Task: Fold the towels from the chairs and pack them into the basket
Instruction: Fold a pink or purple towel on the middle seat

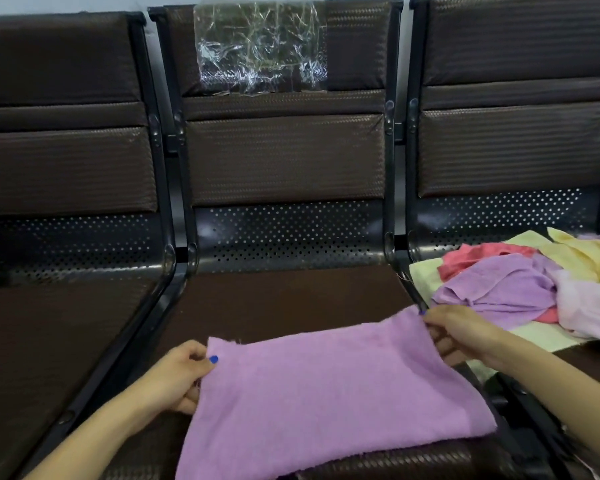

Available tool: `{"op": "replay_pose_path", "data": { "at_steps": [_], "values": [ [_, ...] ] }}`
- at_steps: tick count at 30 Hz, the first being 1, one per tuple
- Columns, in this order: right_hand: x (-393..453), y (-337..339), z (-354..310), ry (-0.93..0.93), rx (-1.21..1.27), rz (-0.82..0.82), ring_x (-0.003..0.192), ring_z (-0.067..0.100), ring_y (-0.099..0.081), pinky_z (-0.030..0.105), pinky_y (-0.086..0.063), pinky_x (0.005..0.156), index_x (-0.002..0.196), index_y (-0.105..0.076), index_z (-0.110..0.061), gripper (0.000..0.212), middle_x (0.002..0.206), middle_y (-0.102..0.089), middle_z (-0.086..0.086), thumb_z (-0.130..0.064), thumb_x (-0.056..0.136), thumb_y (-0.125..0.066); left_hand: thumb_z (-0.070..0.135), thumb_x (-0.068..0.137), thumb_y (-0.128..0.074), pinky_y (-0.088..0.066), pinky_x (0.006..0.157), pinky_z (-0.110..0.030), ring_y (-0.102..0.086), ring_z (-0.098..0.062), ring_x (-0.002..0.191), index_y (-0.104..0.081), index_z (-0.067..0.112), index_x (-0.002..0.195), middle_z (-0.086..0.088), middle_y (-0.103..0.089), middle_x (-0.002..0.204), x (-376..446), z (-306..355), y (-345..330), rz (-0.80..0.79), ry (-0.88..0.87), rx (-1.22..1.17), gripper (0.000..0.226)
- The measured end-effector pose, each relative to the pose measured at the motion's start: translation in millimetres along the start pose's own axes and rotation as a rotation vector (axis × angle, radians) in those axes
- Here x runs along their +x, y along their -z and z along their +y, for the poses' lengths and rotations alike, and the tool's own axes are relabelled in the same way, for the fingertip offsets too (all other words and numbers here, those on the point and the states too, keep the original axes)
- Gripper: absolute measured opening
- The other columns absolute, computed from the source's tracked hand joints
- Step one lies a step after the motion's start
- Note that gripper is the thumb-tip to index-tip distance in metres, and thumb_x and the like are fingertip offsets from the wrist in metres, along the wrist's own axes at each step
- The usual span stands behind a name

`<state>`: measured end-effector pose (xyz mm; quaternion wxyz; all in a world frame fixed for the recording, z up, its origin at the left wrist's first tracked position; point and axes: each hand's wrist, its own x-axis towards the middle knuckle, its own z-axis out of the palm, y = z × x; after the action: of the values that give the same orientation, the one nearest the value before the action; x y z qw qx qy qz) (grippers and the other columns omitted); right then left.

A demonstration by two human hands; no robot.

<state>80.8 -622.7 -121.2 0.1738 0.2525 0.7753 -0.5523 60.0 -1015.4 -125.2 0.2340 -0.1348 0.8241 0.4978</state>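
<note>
- Lying across the front of the middle chair seat, the purple towel is spread nearly flat — a soft, fuzzy pinkish-purple cloth with slightly frayed edges, its near edge hanging over the front of the seat.
- The left hand pinches the towel's far left corner, thumb on top with a blue-painted nail showing, the other fingers curled under the cloth.
- The right hand pinches the far right corner, fingers curled round the edge; the blue nail there is only just visible at the corner tip.
- The far edge of the towel runs between the two hands, higher in the picture on the right side than on the left.
- On the right chair seat, a loose pile of towels lies unfolded — lilac in front, coral red behind and beneath it, pale yellow at the back, pale pink at the right edge, and a pale green one spread underneath.
- The pile sits just beside the right hand, without touching it.
- A crinkled sheet of clear plastic is stuck to the upper backrest of the middle chair; no writing can be read on it.
- The left chair is dark brown like the others, with a perforated metal strip below its backrest.
</note>
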Motion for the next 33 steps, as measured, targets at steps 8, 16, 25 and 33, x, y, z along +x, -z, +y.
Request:
{"op": "replay_pose_path", "data": {
  "at_steps": [8,16,25,33],
  "values": [
    [20.2,-13.5,6.1,0.086,-0.398,0.159,0.036,0.011,-0.038,0.019,-0.024,0.037,0.06,-0.044,-0.011,0.032,0.047,-0.041,-0.002,-0.008,0.09,-0.055,0.019,0.097,-0.049,-0.049,0.06,-0.029,-0.061,-0.021,0.078,-0.055,0.008,0.092,-0.008,-0.061,0.091,19.3,6.9,-10.6,0.132,0.029,0.349,0.013],
    [26.3,-14.6,6.0,0.18,-0.37,0.32,0.059,0.018,-0.043,0.031,-0.027,0.053,0.072,-0.049,-0.003,0.025,0.064,-0.047,0.007,-0.013,0.093,-0.055,0.016,0.098,-0.047,-0.051,0.056,-0.029,-0.061,-0.02,0.088,-0.052,0.013,0.104,-0.007,-0.057,0.102,18.6,7.3,-7.5,0.153,0.076,0.235,0.008],
    [26.9,-8.5,1.0,0.195,-0.285,0.356,0.058,0.019,-0.04,0.031,-0.027,0.052,0.064,-0.044,-0.008,0.031,0.063,-0.045,0.006,-0.009,0.092,-0.056,0.015,0.097,-0.05,-0.054,0.055,-0.028,-0.063,-0.02,0.09,-0.05,0.014,0.113,-0.007,-0.057,0.109,20.0,9.1,-7.5,0.139,0.051,0.293,0.016],
    [25.7,-8.5,14.9,0.03,-0.249,0.169,0.037,0.011,-0.035,0.014,-0.022,0.033,0.07,-0.046,-0.007,0.021,0.056,-0.037,0.005,0.0,0.087,-0.057,0.011,0.092,-0.057,-0.059,0.062,-0.036,-0.064,-0.021,0.082,-0.05,0.012,0.11,-0.008,-0.062,0.098,19.3,1.8,-6.0,0.186,0.036,0.302,0.02]
  ]
}}
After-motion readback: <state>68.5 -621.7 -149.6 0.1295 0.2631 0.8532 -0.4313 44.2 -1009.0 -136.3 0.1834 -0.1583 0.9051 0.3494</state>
